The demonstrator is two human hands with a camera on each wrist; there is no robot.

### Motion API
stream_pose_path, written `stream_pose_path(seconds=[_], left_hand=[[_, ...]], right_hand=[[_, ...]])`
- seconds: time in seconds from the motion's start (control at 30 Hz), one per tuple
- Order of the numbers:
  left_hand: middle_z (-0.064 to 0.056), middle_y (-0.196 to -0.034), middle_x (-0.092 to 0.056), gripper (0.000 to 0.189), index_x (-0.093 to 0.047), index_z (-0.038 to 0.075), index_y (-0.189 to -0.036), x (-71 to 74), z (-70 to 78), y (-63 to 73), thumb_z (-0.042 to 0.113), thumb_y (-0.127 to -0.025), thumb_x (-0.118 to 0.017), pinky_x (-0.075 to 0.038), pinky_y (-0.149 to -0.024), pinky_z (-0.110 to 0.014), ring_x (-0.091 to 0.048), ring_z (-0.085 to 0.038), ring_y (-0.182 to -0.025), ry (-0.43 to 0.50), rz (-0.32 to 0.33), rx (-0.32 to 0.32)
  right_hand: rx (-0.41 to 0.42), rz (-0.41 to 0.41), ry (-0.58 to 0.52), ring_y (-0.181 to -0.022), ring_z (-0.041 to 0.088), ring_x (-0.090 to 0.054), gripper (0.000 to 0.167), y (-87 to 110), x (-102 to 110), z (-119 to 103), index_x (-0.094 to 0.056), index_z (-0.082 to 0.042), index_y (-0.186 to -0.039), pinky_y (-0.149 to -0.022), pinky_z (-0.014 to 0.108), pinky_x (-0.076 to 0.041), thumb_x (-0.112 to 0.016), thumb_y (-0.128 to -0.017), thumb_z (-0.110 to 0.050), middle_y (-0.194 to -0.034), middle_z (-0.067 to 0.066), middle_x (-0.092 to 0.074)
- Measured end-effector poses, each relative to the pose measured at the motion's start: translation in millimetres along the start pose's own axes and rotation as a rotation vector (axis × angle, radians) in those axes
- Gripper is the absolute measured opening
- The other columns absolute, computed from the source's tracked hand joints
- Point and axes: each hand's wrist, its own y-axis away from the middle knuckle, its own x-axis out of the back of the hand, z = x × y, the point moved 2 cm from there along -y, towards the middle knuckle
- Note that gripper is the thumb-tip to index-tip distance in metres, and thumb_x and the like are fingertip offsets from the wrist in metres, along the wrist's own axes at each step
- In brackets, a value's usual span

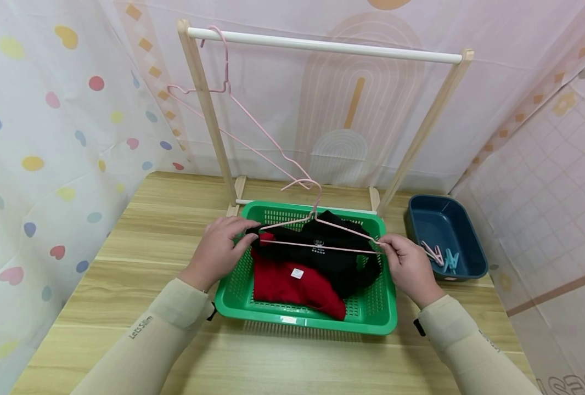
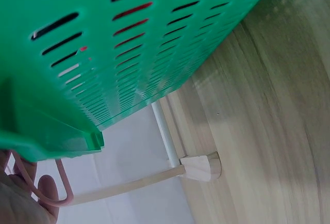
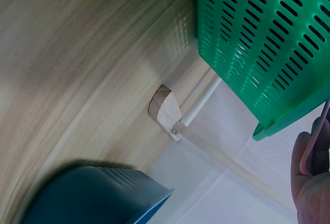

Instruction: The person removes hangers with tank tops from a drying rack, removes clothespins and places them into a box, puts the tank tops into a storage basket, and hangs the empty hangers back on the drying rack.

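A pink clothes hanger (image 1: 317, 247) is held level over the green basket (image 1: 297, 325), its hook pointing up and away. My left hand (image 1: 223, 247) grips its left end, which also shows as a pink loop by my fingers in the left wrist view. At the other end, my right hand (image 1: 408, 265) pinches the hanger's corner between thumb and fingers. Beneath the hanger lies a black garment (image 1: 337, 269) with a small pale print, bunched in the basket. A red garment (image 1: 282, 282) with a white label lies in front of it.
Behind the basket stands a wooden rack with a white rail (image 1: 322, 45). Another pink hanger (image 1: 260, 123) hangs at the rail's left end. To the right sits a dark blue tub (image 1: 445, 219) holding pink and light blue clothespins (image 1: 451, 260). Patterned cloth surrounds the wooden table (image 1: 139, 247).
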Motion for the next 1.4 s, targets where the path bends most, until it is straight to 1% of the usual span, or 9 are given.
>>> stream_pose_path(seconds=[0.33, 0.53, 0.77, 0.9, 1.0, 1.1, 1.2, 1.3, 1.4], left_hand=[[-0.009, -0.128, -0.075, 0.026, -0.075, 0.015, -0.128, 0.2, 2.3, -0.1, 0.022, -0.105, -0.066, -0.041, -0.107, -0.062, -0.062, -0.036, -0.122, -0.014, 0.005, 0.020], [-0.010, -0.128, -0.075, 0.025, -0.076, 0.014, -0.128, 0.0, 1.1, 0.2, 0.020, -0.106, -0.065, -0.040, -0.109, -0.063, -0.062, -0.036, -0.124, -0.016, 0.011, 0.020], [-0.010, -0.128, -0.075, 0.025, -0.075, 0.014, -0.128, -0.7, 0.1, 0.1, 0.020, -0.106, -0.064, -0.040, -0.110, -0.063, -0.062, -0.036, -0.124, -0.021, 0.014, 0.019], [-0.010, -0.129, -0.075, 0.026, -0.075, 0.014, -0.129, -1.2, -0.9, -0.2, 0.020, -0.107, -0.063, -0.039, -0.110, -0.064, -0.062, -0.036, -0.124, -0.018, 0.013, 0.026], [-0.011, -0.130, -0.074, 0.027, -0.075, 0.013, -0.129, -1.4, -1.6, -0.4, 0.020, -0.107, -0.062, -0.038, -0.111, -0.064, -0.062, -0.037, -0.126, -0.016, 0.013, 0.034], [-0.012, -0.129, -0.074, 0.027, -0.075, 0.012, -0.129, -1.5, -2.4, -0.8, 0.020, -0.107, -0.062, -0.038, -0.112, -0.065, -0.062, -0.038, -0.126, -0.019, 0.023, 0.036], [-0.012, -0.127, -0.075, 0.026, -0.076, 0.012, -0.128, -1.4, -3.1, -1.1, 0.020, -0.107, -0.062, -0.039, -0.112, -0.065, -0.063, -0.038, -0.125, -0.026, 0.040, 0.033], [-0.011, -0.127, -0.075, 0.025, -0.076, 0.012, -0.127, -1.2, -3.6, -1.4, 0.020, -0.107, -0.062, -0.040, -0.110, -0.065, -0.063, -0.038, -0.124, -0.032, 0.053, 0.033], [-0.011, -0.128, -0.075, 0.025, -0.076, 0.012, -0.127, -1.2, -4.4, -1.8, 0.021, -0.107, -0.062, -0.040, -0.109, -0.065, -0.062, -0.039, -0.126, -0.042, 0.056, 0.041]], right_hand=[[-0.017, 0.008, 0.012, -0.072, 0.013, -0.054, 0.009, 2.2, 1.3, 2.2, -0.074, -0.008, -0.103, -0.066, 0.033, -0.046, -0.065, -0.104, -0.008, -0.097, 0.008, -0.075], [-0.018, 0.027, 0.017, -0.073, 0.014, -0.056, 0.010, 2.8, 3.9, 3.6, -0.075, -0.006, -0.104, -0.066, 0.033, -0.047, -0.065, -0.104, -0.007, -0.099, 0.010, -0.075], [-0.018, 0.044, 0.039, -0.073, 0.015, -0.058, 0.009, 3.2, 6.6, 7.0, -0.075, -0.006, -0.103, -0.065, 0.033, -0.047, -0.066, -0.102, -0.006, -0.098, 0.011, -0.076], [-0.030, 0.042, 0.046, -0.074, 0.015, -0.058, 0.009, 3.7, 7.4, 9.9, -0.075, -0.006, -0.104, -0.066, 0.034, -0.048, -0.066, -0.103, -0.006, -0.096, 0.010, -0.076], [-0.038, 0.043, 0.047, -0.077, 0.017, -0.061, 0.010, 3.8, 8.3, 11.1, -0.075, -0.005, -0.104, -0.069, 0.037, -0.050, -0.065, -0.103, -0.006, -0.096, 0.010, -0.076], [-0.039, 0.047, 0.043, -0.081, 0.020, -0.065, 0.010, 3.5, 9.8, 10.9, -0.075, -0.004, -0.104, -0.072, 0.040, -0.052, -0.065, -0.103, -0.005, -0.097, 0.011, -0.076], [-0.041, 0.049, 0.037, -0.082, 0.021, -0.066, 0.011, 3.2, 11.4, 10.8, -0.075, -0.003, -0.104, -0.073, 0.040, -0.054, -0.064, -0.103, -0.004, -0.098, 0.012, -0.076], [-0.048, 0.051, 0.033, -0.081, 0.019, -0.065, 0.011, 3.2, 12.9, 11.6, -0.075, -0.002, -0.105, -0.072, 0.037, -0.053, -0.064, -0.104, -0.004, -0.099, 0.012, -0.076], [-0.054, 0.055, 0.032, -0.077, 0.017, -0.061, 0.012, 3.2, 14.7, 13.5, -0.075, -0.003, -0.105, -0.070, 0.036, -0.049, -0.064, -0.104, -0.005, -0.097, 0.012, -0.076]])
